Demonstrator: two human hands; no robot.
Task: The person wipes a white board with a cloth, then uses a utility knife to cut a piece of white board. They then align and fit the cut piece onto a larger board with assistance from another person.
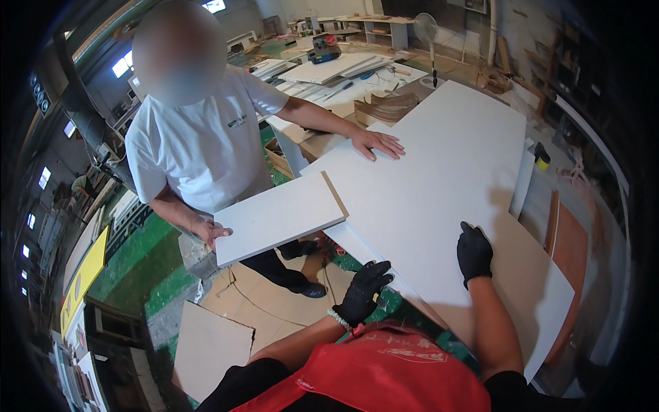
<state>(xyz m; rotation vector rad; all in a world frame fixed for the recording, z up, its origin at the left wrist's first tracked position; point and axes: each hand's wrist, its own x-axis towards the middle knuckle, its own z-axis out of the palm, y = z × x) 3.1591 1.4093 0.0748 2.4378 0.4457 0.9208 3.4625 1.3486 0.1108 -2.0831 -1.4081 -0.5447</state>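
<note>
A large white panel [422, 170] lies across the bench before me. My right hand [474, 255], in a black glove, rests on its right part, with the index finger pointing and the other fingers curled. At the panel's near left edge is my left hand [363, 293], gloved too; its fingers are bent over the edge, and whether they grip it I cannot tell. Across from me a co-worker in a white T-shirt holds a smaller white board [278, 216] by its left end. That board's right end touches the large panel, where the co-worker's other hand lies flat.
Stacked white panels [329, 72] with a power tool [324, 49] lie on a bench behind. A standing fan [426, 31] is at the back. A black and yellow tape measure [541, 156] and a curved brown panel [569, 257] are at the right. Cardboard [273, 288] and cords cover some floor.
</note>
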